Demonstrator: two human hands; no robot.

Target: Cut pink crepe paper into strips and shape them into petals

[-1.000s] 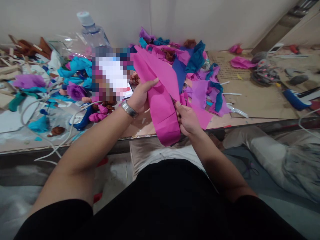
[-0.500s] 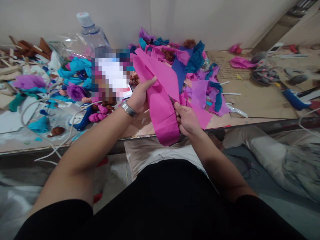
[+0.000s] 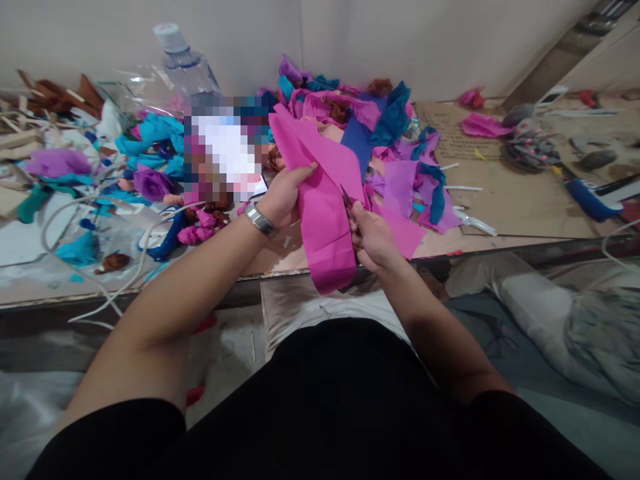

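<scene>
My left hand [image 3: 286, 197], with a metal watch on its wrist, is closed on the left edge of a folded sheet of bright pink crepe paper [image 3: 325, 213]. The sheet hangs down over the table's front edge. My right hand [image 3: 374, 239] is closed on a pair of small scissors [image 3: 347, 199], whose blades stick up at the paper's right edge. Both hands are held just above the near edge of the table [image 3: 280, 263].
A heap of pink, purple, blue and teal paper scraps [image 3: 380, 133] covers the table behind my hands. Paper flowers [image 3: 150, 181], white cables [image 3: 90, 213] and a water bottle [image 3: 183, 60] lie at the left. Cardboard [image 3: 500, 193] and tools lie at the right.
The scissors' blades have come into view above my right hand at the paper's edge. The pink sheet and both hands have shifted only slightly.
</scene>
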